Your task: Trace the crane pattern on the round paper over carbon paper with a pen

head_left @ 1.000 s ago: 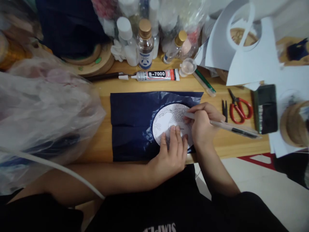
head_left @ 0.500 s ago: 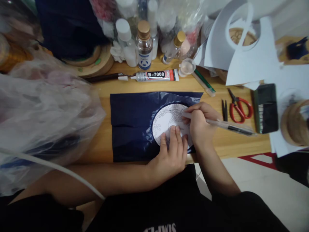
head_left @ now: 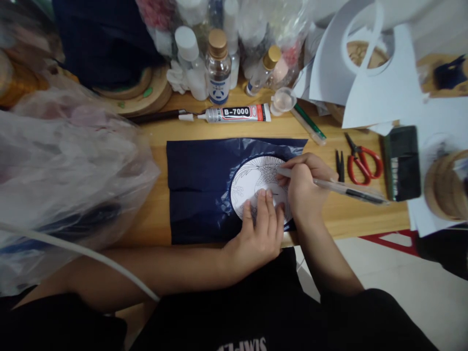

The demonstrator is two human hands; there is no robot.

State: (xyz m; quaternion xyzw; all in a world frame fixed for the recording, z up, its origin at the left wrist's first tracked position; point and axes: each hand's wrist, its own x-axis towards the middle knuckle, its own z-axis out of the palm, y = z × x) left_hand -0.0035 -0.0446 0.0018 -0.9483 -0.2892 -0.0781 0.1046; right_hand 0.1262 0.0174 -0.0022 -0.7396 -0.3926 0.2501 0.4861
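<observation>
A round white paper (head_left: 245, 181) printed with a fine line drawing, feather-like at the top, lies on a dark blue sheet (head_left: 199, 195) that looks thin and slightly shiny. My left hand (head_left: 261, 229) rests on the lower part of the paper, fingers stretched out and pressing flat. Gripped in my right hand (head_left: 307, 187) is a pen (head_left: 349, 191) with a clear barrel, its tip end over the upper right of the drawing. The exact contact point of the tip is too small to make out. My right hand covers the paper's right edge.
Behind the sheet lie a B-7000 glue tube (head_left: 237, 113) and a green-and-clear pen (head_left: 310, 124). Several bottles (head_left: 218, 73) stand farther back. Red-handled pliers (head_left: 361, 163), black tweezers (head_left: 340, 165) and a dark box (head_left: 402, 163) are at right. A plastic bag (head_left: 73, 185) fills the left.
My right hand and the pen have shifted very slightly over the drawing. The left hand stays in place on the paper.
</observation>
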